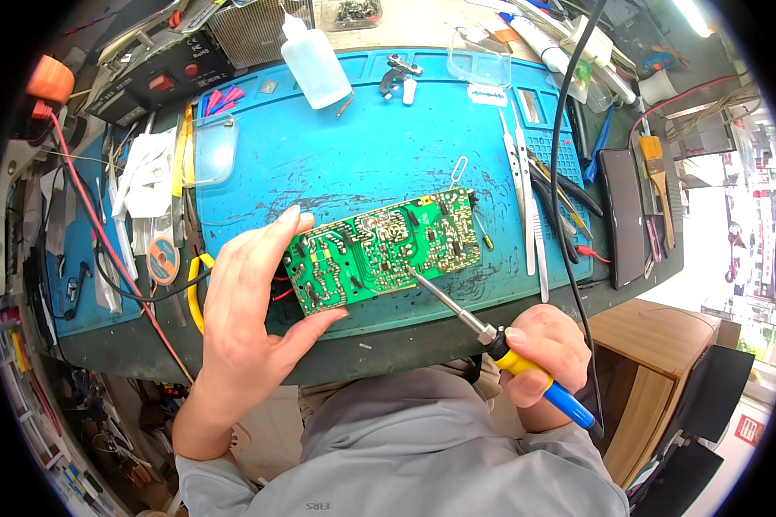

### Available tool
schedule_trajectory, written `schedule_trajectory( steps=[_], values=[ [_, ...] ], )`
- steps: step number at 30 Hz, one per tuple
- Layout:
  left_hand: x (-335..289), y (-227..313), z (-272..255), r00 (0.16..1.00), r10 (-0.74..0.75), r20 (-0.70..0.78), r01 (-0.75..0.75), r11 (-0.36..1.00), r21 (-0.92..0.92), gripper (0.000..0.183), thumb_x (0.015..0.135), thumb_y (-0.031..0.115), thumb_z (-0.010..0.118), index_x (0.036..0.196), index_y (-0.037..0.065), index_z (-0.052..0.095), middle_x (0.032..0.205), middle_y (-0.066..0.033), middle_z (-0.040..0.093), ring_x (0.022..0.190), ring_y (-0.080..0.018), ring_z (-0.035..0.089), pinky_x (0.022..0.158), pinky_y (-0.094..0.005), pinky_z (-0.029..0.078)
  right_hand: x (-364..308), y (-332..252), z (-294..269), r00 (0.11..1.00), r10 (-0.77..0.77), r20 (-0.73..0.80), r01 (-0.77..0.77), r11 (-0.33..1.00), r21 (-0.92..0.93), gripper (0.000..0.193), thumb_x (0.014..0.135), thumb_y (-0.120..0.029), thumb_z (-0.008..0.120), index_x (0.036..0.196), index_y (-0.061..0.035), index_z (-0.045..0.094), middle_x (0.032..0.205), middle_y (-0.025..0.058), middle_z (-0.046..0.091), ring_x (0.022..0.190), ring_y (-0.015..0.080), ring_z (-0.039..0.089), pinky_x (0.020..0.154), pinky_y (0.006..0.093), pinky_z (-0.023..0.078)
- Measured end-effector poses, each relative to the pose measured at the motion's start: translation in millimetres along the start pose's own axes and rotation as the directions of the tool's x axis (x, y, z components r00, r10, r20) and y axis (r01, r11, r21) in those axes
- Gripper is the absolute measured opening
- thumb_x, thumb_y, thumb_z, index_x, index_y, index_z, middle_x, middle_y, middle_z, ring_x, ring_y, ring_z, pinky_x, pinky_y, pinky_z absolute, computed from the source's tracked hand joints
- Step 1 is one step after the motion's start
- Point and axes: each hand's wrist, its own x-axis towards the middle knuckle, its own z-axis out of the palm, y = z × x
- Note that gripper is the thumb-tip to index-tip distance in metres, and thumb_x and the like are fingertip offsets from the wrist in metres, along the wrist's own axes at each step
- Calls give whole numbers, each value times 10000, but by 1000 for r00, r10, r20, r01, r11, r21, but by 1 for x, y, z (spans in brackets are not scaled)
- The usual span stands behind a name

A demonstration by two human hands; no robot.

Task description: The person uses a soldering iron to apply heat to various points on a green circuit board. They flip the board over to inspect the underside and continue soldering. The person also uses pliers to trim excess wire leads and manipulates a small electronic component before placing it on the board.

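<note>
A green circuit board, its soldered side facing up, is tilted a little above the blue work mat. My left hand grips its left end, fingers along the far edge and thumb at the near edge. My right hand is wrapped round the yellow and blue handle of a soldering iron. The iron's tip reaches the near middle of the board; whether it touches the solder there I cannot tell. Red wires show beside the board's left end, partly hidden by my left hand.
Tweezers and pliers lie right of the board, near a dark phone. The iron's black cable crosses the right side. A squeeze bottle stands at the back. A solder spool and clear tray sit left.
</note>
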Motion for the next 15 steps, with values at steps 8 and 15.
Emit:
schedule_trajectory(
  steps=[8, 15],
  values=[
    [0, 1, -1, 1000, 4, 1, -4, 1000, 7, 914, 722, 92, 934, 1516, -15, 494, 1378, -163, 670, 1213, -363, 621, 1033, -453, 496, 2, 0, 1, 1000, -13, 1, 13, 1000, -2, 351, 1041, -294, 645, 1028, 45, 739, 694, 53, 693, 511, 165, 614, 471, 294, 508],
    [1, 2, 1, 1000, -13, -2, 13, 1000, 9, 931, 720, 76, 933, 1526, -24, 479, 1402, -173, 661, 1215, -360, 625, 1032, -443, 503, -2, -3, 0, 999, 49, -5, -49, 999, -6, 384, 1041, -342, 664, 1028, 36, 726, 690, 58, 689, 516, 177, 623, 482, 301, 517]
  ],
)
